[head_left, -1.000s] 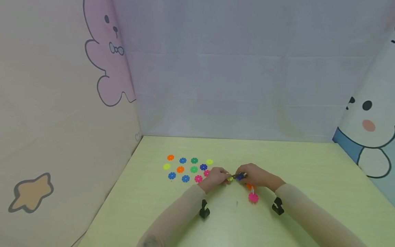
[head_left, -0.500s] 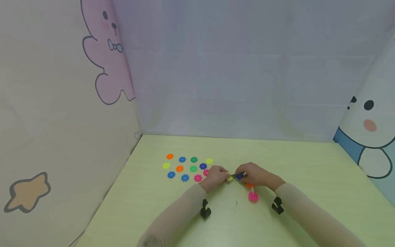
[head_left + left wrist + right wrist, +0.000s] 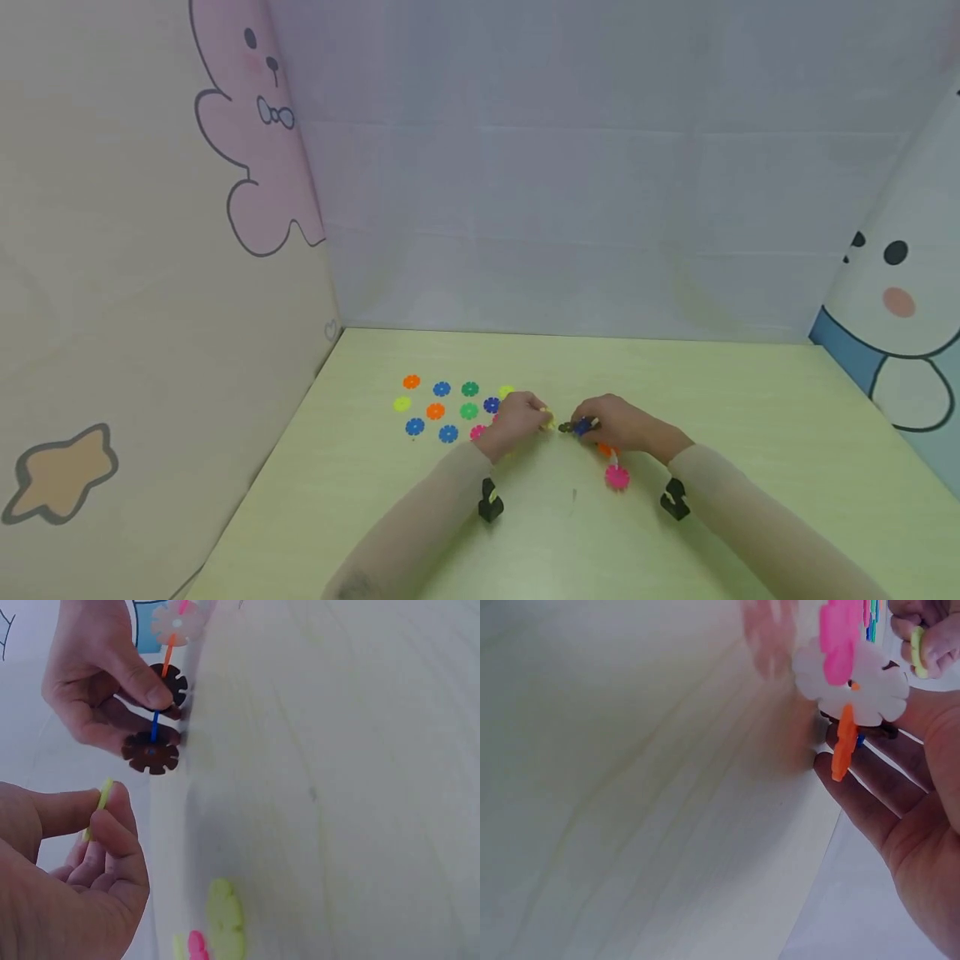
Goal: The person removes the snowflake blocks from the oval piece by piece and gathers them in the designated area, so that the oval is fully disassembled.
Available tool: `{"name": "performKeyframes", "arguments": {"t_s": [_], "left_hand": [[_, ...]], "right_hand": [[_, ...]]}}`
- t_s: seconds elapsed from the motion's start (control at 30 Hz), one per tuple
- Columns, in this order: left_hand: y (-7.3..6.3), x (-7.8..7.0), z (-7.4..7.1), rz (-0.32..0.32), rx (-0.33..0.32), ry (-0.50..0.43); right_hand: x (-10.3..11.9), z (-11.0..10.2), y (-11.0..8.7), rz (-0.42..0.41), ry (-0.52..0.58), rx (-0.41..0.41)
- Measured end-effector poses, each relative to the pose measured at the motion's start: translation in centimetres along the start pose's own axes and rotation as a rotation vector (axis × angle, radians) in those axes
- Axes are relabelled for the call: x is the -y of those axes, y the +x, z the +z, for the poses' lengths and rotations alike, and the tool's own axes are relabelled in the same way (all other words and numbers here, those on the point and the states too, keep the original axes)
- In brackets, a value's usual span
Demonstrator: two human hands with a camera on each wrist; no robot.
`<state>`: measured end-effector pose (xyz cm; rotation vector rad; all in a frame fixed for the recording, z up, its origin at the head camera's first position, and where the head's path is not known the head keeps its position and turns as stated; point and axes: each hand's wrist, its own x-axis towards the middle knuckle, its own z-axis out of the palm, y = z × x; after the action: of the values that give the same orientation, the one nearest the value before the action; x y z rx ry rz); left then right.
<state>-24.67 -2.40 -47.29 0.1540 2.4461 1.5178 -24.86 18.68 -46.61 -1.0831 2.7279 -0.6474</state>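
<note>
My left hand (image 3: 516, 423) pinches a yellow notched plastic disc (image 3: 104, 798) on edge between thumb and fingers. To its right, my right hand (image 3: 617, 423) grips a chain of interlocked notched discs. The chain has a pink disc (image 3: 840, 637) at its near end, then a white disc (image 3: 810, 675) and an orange disc (image 3: 844, 746). Beyond these, a black disc (image 3: 178, 681) sits under the right thumb, followed by a blue disc (image 3: 154, 729) and a dark brown disc (image 3: 152, 759) at the end facing my left hand. A gap separates the yellow disc from that brown end.
Loose discs lie in rows on the table (image 3: 360, 517) left of my hands, among them an orange disc (image 3: 412, 382), a green disc (image 3: 469, 389) and a blue disc (image 3: 415, 427). My left hand overlaps some. A pale curtain (image 3: 570, 208) stands behind the table.
My left hand has drawn the yellow disc slightly left and away from the chain's brown end, where they met before. The right hand and chain have hardly moved.
</note>
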Motion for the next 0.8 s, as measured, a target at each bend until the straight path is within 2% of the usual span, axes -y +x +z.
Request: {"name": "performKeyframes", "arguments": {"t_s": [0.17,0.3,0.4,0.6,0.8], "left_hand": [[-0.1,0.2,-2.0,0.051,0.053,0.03],[-0.8,0.7,-3.9,0.113,0.068,0.081],[-1.4,1.1,-5.4,0.129,0.08,0.106],[-2.2,2.6,-7.9,0.106,0.12,0.142],[-3.1,4.4,-10.1,0.081,0.193,0.166]], "right_hand": [[0.0,0.2,0.1,0.019,-0.015,-0.003],[0.0,0.3,0.0,0.036,-0.02,-0.004],[0.0,0.3,0.0,0.054,-0.016,0.003],[0.1,0.3,-0.1,0.051,-0.016,0.003],[0.2,0.2,-0.2,0.053,-0.027,-0.002]]}}
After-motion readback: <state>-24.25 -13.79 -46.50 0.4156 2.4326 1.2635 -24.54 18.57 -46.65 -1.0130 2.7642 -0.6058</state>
